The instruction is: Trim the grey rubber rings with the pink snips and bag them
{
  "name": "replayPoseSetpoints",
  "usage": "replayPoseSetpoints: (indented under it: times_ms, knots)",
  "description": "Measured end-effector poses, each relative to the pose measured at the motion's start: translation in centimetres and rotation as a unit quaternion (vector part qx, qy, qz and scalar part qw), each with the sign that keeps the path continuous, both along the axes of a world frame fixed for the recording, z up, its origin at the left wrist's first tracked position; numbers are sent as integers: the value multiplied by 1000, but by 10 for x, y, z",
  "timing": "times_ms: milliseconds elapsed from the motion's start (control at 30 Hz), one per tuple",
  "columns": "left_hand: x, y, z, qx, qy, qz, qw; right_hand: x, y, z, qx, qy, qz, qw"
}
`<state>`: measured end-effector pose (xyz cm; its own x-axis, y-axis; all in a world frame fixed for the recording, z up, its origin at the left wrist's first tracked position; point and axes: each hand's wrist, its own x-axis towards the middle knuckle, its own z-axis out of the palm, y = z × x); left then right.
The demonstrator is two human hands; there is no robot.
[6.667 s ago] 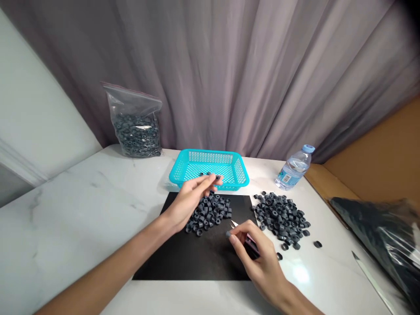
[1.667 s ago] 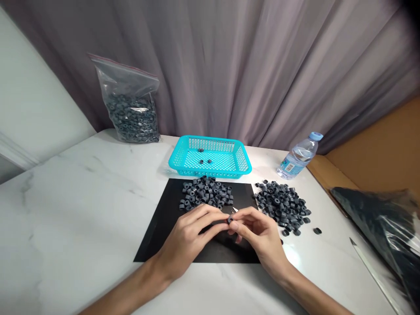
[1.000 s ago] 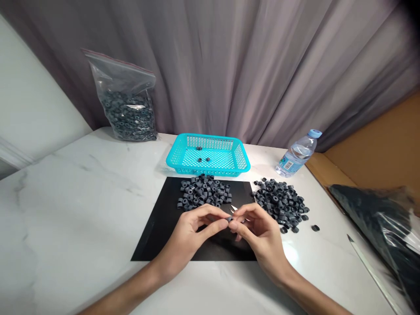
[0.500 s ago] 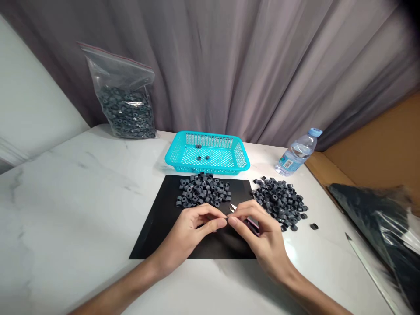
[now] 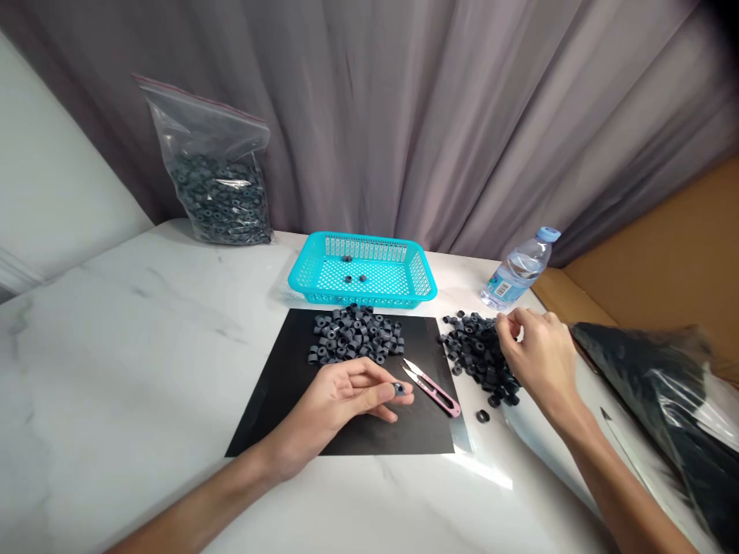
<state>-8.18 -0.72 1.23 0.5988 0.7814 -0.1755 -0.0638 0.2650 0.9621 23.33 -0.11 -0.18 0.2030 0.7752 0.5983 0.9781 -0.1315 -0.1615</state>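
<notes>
My left hand (image 5: 346, 396) rests on the black mat (image 5: 277, 408) and pinches one small dark rubber ring (image 5: 398, 389) between thumb and fingertips. Pink-handled thread snips (image 5: 432, 387) lie on the mat just right of that ring, untouched. My right hand (image 5: 534, 354) hovers over the right-hand pile of dark rings (image 5: 476, 350) on the white table, fingers curled in a pinch; what they hold is hidden. A second pile of rings (image 5: 355, 342) lies at the mat's far edge. The turquoise basket (image 5: 424, 277) behind it holds three rings.
A zip bag full of rings (image 5: 222, 192) stands at the back left. A water bottle (image 5: 516, 269) lies at the back right. A dark plastic bag (image 5: 663, 385) and cardboard (image 5: 663, 261) fill the right side. One loose ring (image 5: 483, 416) lies near the mat's right corner. A curtain hangs behind.
My right hand has put the snips down on the mat and moved right to the pile of rings. My left hand still pinches the ring in the same spot.
</notes>
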Motion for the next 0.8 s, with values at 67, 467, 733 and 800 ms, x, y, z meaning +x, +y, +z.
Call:
replayPoseSetpoints:
  times_ms: [67, 467, 733, 800]
  knots:
    - [0, 0, 1, 2, 0, 6, 1000, 0, 2, -4, 15, -35, 5, 999]
    - [-6, 9, -12, 152, 52, 94, 983, -86, -15, -28, -77, 106, 358, 924]
    - [-5, 4, -12, 322, 116, 133, 930, -101, -1, -37, -111, 167, 372, 907]
    - [-3, 2, -11, 360, 131, 146, 912, -101, 2, -39, -103, 189, 365, 906]
